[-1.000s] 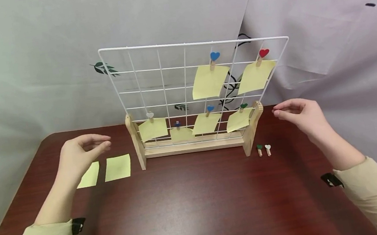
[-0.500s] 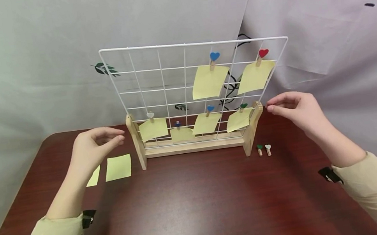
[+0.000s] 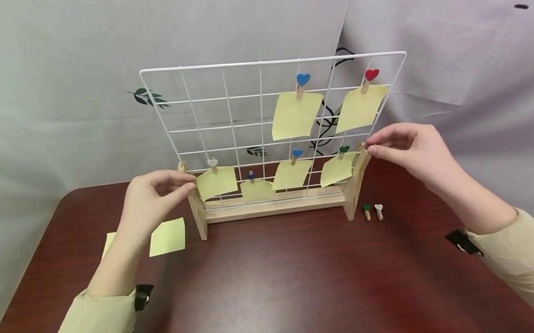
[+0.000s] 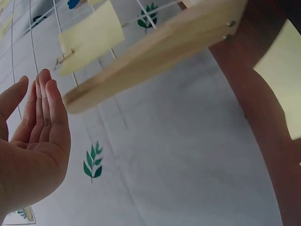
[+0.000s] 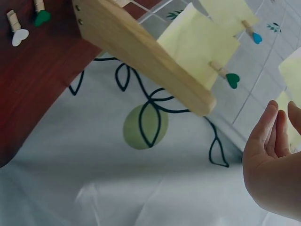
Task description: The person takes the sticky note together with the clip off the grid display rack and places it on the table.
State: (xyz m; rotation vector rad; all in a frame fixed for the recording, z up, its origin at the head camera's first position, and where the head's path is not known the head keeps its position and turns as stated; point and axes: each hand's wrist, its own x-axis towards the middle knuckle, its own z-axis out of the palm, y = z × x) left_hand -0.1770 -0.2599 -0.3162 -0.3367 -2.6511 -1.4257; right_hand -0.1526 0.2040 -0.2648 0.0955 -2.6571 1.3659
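Observation:
A white wire grid [image 3: 274, 61] stands in a wooden base [image 3: 272, 209] on the table. My left hand [image 3: 153, 200] is at its left upright [image 4: 155, 56], fingertips overlapping the post's upper end in the head view. At the right upright [image 5: 141, 52], my right hand [image 3: 410, 149] has its fingertips close to the top. Both wrist views show straight fingers, thumb apart, nothing between. Yellow sticky notes hang from the grid on heart clothespins: two up high, under a blue clothespin [image 3: 303, 80] and a red clothespin [image 3: 372, 75], several along the bottom.
Left of the stand lies a loose sticky note [image 3: 167, 237]; another note [image 3: 108, 241] is partly hidden by my left forearm. On the right lie a green-heart clothespin [image 3: 367, 212] and a white-heart clothespin [image 3: 380, 211]. A pale patterned cloth [image 3: 61, 75] hangs behind.
My left hand has moved right to the left upright, and my right hand has come left and slightly up to the right one. The grid, notes and clothespins stay where they were.

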